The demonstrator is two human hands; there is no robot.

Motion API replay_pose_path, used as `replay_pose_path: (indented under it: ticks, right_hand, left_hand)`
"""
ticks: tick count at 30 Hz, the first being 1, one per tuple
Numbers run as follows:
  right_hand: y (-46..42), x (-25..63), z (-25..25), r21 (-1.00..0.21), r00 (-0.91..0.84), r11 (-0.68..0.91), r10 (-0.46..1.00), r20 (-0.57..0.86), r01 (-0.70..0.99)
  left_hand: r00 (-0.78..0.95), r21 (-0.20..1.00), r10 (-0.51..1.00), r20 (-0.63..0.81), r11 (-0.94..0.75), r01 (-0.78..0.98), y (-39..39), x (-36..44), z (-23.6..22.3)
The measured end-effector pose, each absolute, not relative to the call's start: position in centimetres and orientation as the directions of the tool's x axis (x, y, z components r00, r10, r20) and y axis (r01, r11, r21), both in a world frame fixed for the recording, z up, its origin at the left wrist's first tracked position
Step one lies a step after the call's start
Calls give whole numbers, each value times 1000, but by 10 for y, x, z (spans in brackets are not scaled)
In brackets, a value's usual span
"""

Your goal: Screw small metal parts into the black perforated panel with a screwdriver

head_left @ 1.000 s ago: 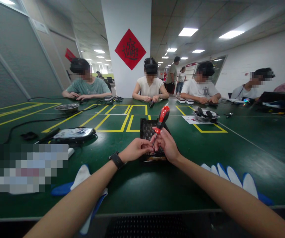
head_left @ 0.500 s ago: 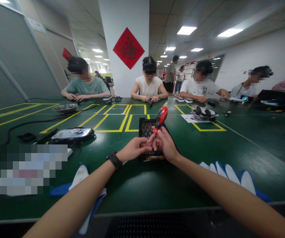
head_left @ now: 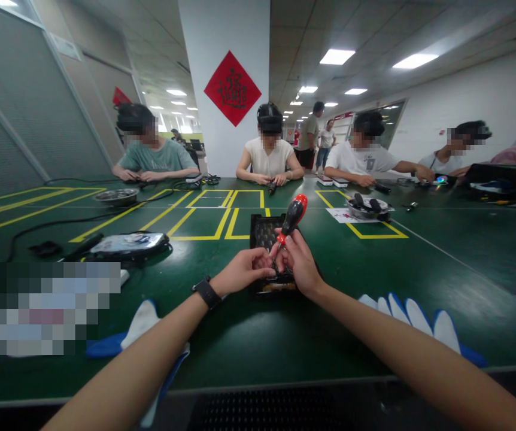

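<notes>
My right hand (head_left: 299, 262) is closed round a screwdriver (head_left: 291, 221) with a red and black handle, held upright and tilted a little to the right. Its tip points down at a black flat device (head_left: 263, 233) lying on the green table (head_left: 249, 335). My left hand (head_left: 242, 270) is pinched at the tool's lower shaft, right over the device's near part. What its fingertips hold there is too small to make out. A black watch sits on my left wrist.
White and blue gloves lie at my left (head_left: 143, 326) and right (head_left: 415, 317). A black-framed flat unit (head_left: 127, 244) and cables lie to the left, a metal bowl (head_left: 118, 196) farther back, a round tray of parts (head_left: 368, 208) at the right. Several people sit across the table.
Both hands and the screwdriver stay over the device; the handle has shifted only slightly. A person at the far right has reached an arm out across the table.
</notes>
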State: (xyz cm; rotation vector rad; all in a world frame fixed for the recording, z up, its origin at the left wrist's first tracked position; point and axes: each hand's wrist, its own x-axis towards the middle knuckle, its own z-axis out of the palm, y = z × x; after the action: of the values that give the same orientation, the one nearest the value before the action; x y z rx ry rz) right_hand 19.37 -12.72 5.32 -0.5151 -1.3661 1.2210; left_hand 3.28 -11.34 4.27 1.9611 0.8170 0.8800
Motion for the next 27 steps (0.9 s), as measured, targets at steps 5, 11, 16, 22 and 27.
replay_pose_path:
  ticks: [5,11,16,22,27]
  right_hand:
    - [-125,195,52,-868,-225,346,870,439,-357]
    - [-126,194,53,-869,-221,346,872,437,-353]
    - [-129,194,55,-859,-160,390,874,458,-330]
    - [-126,194,54,-863,-164,364,883,439,-350]
    - [-121,194,50,-877,-205,308,893,400,-369]
  left_hand:
    - [612,869,751,249,-452,202,-116,31,51]
    - [658,875,716,233,-450,180,-118,32,53]
    - [539,857,795,276,-458,236,-115,37,46]
    - [536,889,804,256,-414,196,-113,38,44]
    - [605,893,754,258,-425,149,-113,33,46]
